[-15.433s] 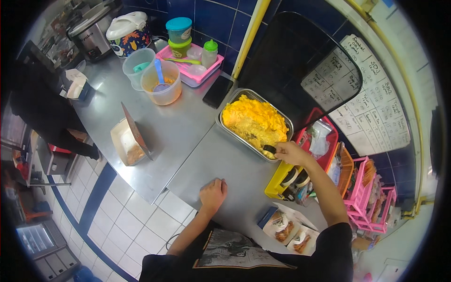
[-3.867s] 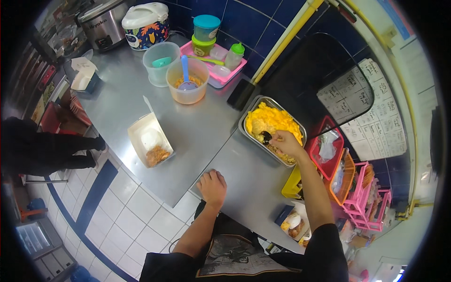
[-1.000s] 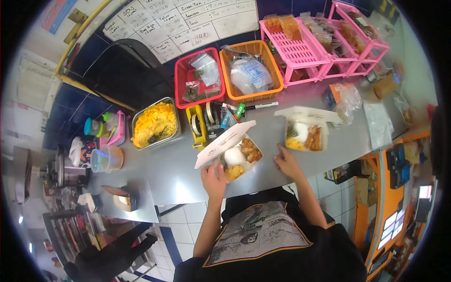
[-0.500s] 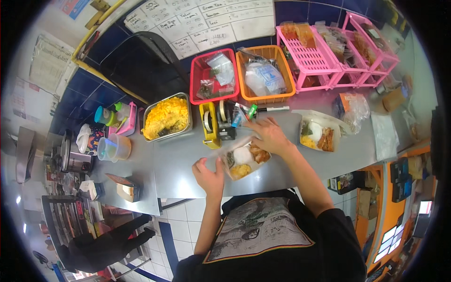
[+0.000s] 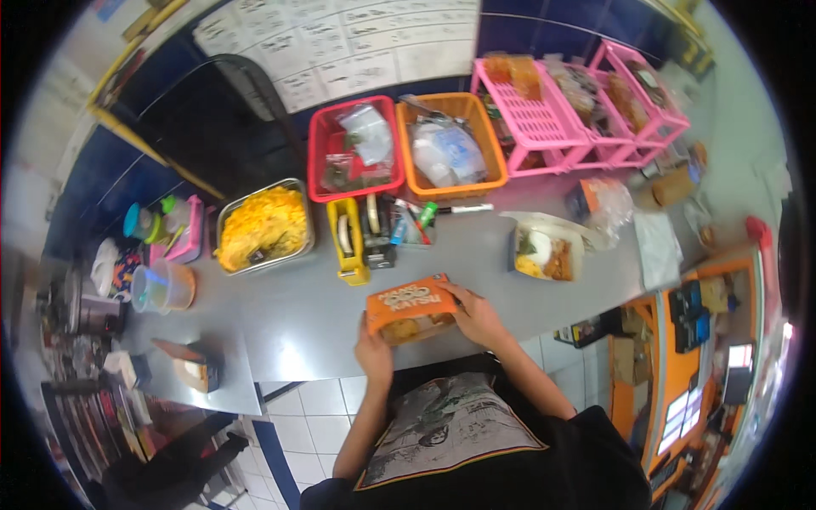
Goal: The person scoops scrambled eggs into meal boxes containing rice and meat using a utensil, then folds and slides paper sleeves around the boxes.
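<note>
- Food box (image 5: 410, 309): ctr. of frame, slightly below mid-height, above steel counter (image 5: 310, 331); orange lid w/ pale lettering tilted over contents, not fully shut — food pcs. visible along lower edge.
- L hand (image 5: 374, 350): gripping L end of box; fingers at its L edge.
- R hand (image 5: 478, 316): gripping R end; fingers at lid's R edge, palm beside box wall. Exact fingertip contact unclear (blur).
- 2nd box (image 5: 544, 223): open, R of ctr.; holds white mound, yellow portion, browned pcs.; apart from both hands.
- Steel tray (image 5: 309, 223): L of ctr., upper half; filled w/ yellow food (image 5: 268, 217).
- Yellow tape dispenser (image 5: 348, 246): above box, btwn tray and small stationery items; black-and-white marker (image 5: 466, 208) to R of same.
- Red basket (image 5: 314, 157) + orange basket (image 5: 455, 189): upper ctr., side by side, both w/ plastic bags.
- Pink rack (image 5: 548, 127): upper R, w/ packets.
- 3rd box (image 5: 204, 376): lower L, on counter, lid raised.
- Clear tubs (image 5: 180, 287): L side, near tray — blue utensil in one.
</note>
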`<state>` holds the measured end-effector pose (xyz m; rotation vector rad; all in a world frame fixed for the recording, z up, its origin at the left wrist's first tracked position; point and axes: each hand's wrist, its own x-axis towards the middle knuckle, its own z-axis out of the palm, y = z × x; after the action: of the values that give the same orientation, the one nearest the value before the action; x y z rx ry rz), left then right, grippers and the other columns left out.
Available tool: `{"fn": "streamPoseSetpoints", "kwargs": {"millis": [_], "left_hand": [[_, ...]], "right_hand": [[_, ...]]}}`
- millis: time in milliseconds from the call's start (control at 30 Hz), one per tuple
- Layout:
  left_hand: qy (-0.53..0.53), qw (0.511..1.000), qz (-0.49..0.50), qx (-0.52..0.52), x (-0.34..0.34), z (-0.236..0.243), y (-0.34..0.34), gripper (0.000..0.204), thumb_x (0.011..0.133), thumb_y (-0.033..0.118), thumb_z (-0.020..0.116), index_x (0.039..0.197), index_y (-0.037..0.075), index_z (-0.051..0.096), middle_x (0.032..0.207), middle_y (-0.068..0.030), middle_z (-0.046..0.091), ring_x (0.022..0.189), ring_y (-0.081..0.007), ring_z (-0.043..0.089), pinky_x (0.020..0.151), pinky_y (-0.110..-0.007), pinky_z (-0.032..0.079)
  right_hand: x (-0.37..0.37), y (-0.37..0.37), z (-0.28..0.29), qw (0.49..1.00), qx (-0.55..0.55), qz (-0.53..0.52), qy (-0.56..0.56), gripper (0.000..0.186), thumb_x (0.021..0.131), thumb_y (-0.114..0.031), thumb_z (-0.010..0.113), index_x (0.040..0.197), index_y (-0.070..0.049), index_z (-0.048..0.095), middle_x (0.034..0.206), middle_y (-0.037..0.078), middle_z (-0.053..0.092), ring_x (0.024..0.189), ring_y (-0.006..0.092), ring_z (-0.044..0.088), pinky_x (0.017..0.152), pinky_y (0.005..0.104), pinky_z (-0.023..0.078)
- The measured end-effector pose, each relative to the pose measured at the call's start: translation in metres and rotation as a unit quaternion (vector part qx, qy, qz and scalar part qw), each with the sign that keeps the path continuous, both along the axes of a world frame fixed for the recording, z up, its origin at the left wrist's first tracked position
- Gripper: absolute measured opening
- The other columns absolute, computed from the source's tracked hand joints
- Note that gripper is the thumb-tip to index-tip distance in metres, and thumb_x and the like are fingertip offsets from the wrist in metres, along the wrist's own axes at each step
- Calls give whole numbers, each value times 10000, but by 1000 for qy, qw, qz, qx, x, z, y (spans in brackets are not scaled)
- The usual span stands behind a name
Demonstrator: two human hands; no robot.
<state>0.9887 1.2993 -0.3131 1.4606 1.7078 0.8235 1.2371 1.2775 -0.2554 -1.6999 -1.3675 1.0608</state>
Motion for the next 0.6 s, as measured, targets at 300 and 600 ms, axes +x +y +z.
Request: {"fn": "streamPoseSetpoints", "kwargs": {"millis": [300,600], "left_hand": [[-199,980,-11,-11,4,-1,12,439,1076,183,484,1432,-71,527,1282,-142,683,1180,-197,625,1035,-333,478],[-295,954,-20,-41,-6,-1,15,443,1084,155,465,1432,-118,496,1324,-146,635,1209,-214,604,1054,-339,465]], "right_hand": [[27,-15,-38,989,-42,31,141,625,887,-23,504,1484,-207,520,1365,172,640,1247,328,618,1181,610,275],[24,-17,-27,999,-5,6,-42,641,876,19,512,1478,-199,534,1354,123,650,1290,264,592,1240,618,52]]}}
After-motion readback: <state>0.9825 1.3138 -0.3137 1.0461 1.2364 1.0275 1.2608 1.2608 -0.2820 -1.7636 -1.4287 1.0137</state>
